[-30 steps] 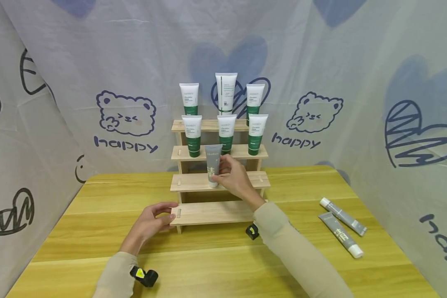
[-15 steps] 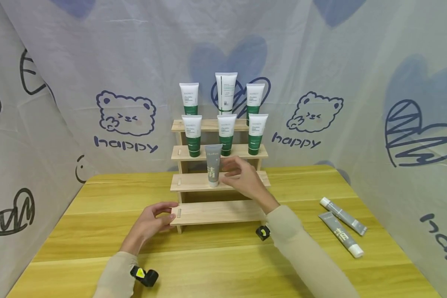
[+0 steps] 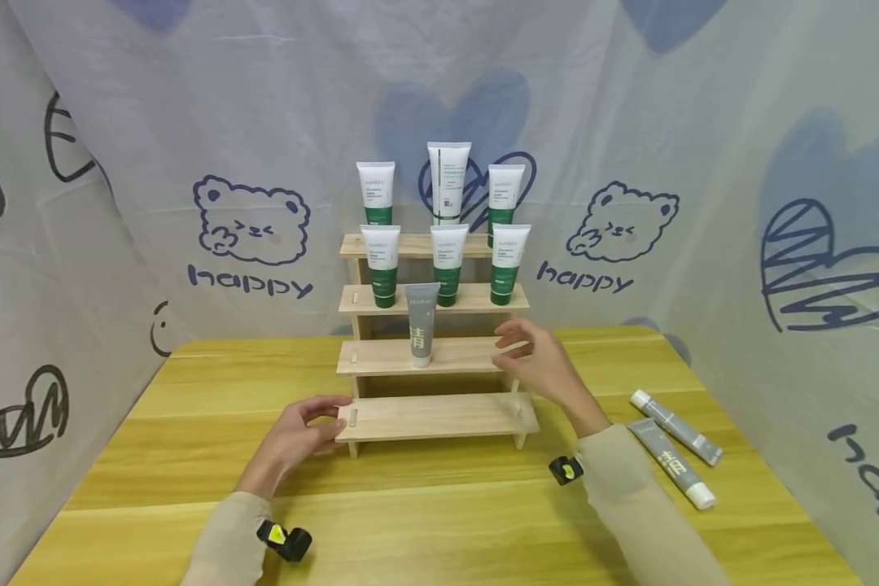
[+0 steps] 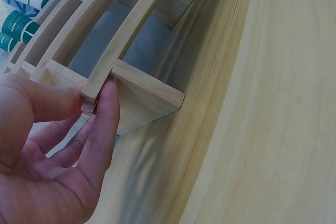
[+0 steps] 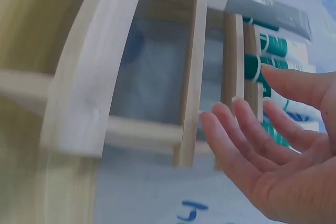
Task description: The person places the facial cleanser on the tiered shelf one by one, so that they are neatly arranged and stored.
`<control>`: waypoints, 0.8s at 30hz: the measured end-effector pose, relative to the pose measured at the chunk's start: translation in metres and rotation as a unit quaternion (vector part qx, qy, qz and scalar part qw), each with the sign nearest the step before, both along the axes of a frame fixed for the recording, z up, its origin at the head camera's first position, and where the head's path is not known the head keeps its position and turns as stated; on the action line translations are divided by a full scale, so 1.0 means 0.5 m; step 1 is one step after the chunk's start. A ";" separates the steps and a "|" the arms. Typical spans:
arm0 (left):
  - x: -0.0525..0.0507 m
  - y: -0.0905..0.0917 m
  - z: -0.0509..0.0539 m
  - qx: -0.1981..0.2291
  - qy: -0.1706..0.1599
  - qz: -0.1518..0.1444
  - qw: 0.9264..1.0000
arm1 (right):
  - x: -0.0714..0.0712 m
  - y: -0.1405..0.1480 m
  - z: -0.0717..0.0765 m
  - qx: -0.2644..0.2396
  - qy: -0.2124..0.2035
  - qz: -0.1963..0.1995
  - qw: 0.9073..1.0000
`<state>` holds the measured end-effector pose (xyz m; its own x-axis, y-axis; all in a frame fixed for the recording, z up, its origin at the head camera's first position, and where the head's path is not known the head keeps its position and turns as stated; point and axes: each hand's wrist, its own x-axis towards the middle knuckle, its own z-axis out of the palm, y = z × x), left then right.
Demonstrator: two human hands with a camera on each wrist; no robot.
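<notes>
A grey tube (image 3: 421, 325) stands upright on its white cap on the second-lowest step of the wooden stepped rack (image 3: 439, 417). My left hand (image 3: 293, 439) pinches the left end of the lowest board between thumb and fingers; the left wrist view shows this hand (image 4: 68, 145) gripping the board's end (image 4: 97, 85). My right hand (image 3: 538, 358) is beside the right end of the grey tube's step, holding nothing. In the right wrist view the fingers of this hand (image 5: 283, 140) are parted and loosely bent, with the grey tube (image 5: 268, 11) apart from them.
White-and-green tubes (image 3: 447, 264) stand on the upper two steps, with a taller white tube (image 3: 449, 183) at the top middle. Two more grey tubes (image 3: 674, 427) (image 3: 670, 464) lie on the wooden table (image 3: 410, 521) at right. A printed cloth (image 3: 264, 98) hangs behind and at both sides.
My right hand has let go of the grey tube and moved right, away from it. The tube stays standing on its step. My left hand keeps its hold on the lowest board.
</notes>
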<state>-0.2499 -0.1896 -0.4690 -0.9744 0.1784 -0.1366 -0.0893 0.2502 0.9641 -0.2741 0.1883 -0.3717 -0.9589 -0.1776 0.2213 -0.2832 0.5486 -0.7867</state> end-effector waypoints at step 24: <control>0.002 0.002 0.003 -0.020 0.000 0.002 1.000 | 0.065 0.183 0.010 0.106 -0.070 -0.052 0.991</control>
